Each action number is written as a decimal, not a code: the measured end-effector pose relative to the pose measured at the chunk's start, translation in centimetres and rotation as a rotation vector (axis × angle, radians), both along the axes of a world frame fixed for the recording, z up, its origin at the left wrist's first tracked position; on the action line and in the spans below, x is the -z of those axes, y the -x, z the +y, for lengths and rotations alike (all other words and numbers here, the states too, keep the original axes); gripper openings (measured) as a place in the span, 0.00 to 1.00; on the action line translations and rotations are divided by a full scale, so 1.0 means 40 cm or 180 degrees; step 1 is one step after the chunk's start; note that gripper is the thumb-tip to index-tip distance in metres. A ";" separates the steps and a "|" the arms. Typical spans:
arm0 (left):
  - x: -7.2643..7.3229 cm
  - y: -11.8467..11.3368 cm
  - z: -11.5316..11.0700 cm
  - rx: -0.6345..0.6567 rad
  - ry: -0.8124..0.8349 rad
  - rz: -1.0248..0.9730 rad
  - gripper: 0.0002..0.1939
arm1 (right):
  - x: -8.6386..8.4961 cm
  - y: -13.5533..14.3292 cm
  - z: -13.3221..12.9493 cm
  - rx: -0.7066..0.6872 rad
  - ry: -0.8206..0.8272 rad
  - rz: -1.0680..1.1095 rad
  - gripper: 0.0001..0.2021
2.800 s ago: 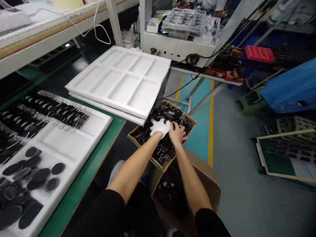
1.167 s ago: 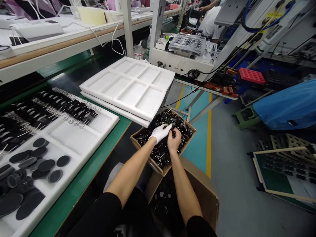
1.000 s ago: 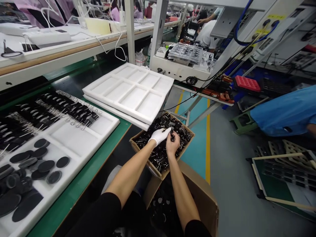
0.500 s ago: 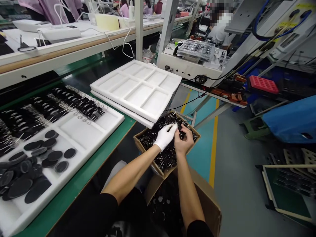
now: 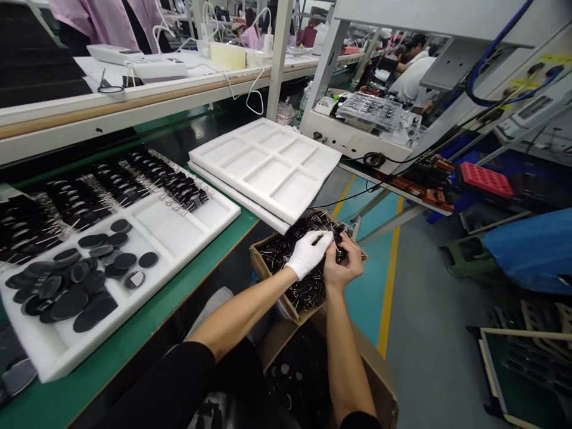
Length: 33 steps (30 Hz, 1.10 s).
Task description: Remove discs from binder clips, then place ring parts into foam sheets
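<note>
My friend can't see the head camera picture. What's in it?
A white-gloved left hand and a bare right hand work over a cardboard box of black clips. On a green table, a white tray holds more clips and dark discs.

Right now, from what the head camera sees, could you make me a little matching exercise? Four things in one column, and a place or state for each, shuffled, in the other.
Things
1. The person's left hand
2. Open brown cardboard box
3. Round, flat black discs
4. Upper white foam compartment tray

Places or states
A. Heaped in a white foam tray on the green tabletop
B. Resting on another white foam piece
C. Wearing a white glove
D. Filled with black clips with silver wire handles

Right pairs: 1-C, 2-D, 3-A, 4-B
</note>
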<state>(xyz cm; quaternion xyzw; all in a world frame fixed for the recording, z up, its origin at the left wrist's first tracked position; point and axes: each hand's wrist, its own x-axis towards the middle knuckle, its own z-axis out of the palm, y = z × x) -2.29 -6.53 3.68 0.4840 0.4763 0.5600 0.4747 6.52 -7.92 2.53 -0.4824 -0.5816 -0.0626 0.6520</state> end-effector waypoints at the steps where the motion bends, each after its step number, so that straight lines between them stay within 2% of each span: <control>1: -0.010 0.004 -0.003 -0.0005 -0.0033 -0.0028 0.12 | -0.012 0.004 -0.003 -0.0006 -0.0034 -0.0019 0.05; 8: -0.068 0.041 -0.041 -0.0129 -0.0158 -0.0212 0.09 | -0.068 0.038 -0.029 -0.0088 -0.0201 -0.0176 0.05; 13: -0.141 0.060 -0.046 -0.0163 -0.0505 -0.0356 0.10 | -0.147 0.056 -0.027 -0.0229 -0.0641 -0.0238 0.03; 16: -0.177 0.074 -0.041 -0.0102 -0.0495 -0.0558 0.11 | -0.182 0.070 -0.020 -0.0196 -0.0660 -0.0314 0.04; 20: -0.189 0.097 -0.047 -0.0100 -0.0387 -0.0705 0.12 | -0.188 0.095 -0.022 -0.0167 -0.0566 -0.0360 0.06; 24: -0.197 0.134 -0.077 -0.0208 -0.0422 -0.0672 0.10 | -0.198 0.129 -0.046 -0.0208 -0.0527 -0.0420 0.07; 26: -0.215 0.162 -0.099 -0.0265 -0.0525 -0.0700 0.10 | -0.225 0.156 -0.065 -0.0269 -0.0588 -0.0470 0.07; 29: -0.261 0.228 -0.148 -0.0427 -0.0805 -0.0705 0.12 | -0.289 0.217 -0.101 -0.0490 -0.0808 -0.0580 0.05; 33: -0.338 0.372 -0.261 -0.0864 -0.1359 -0.0435 0.21 | -0.378 0.353 -0.166 -0.1068 -0.1296 -0.0648 0.03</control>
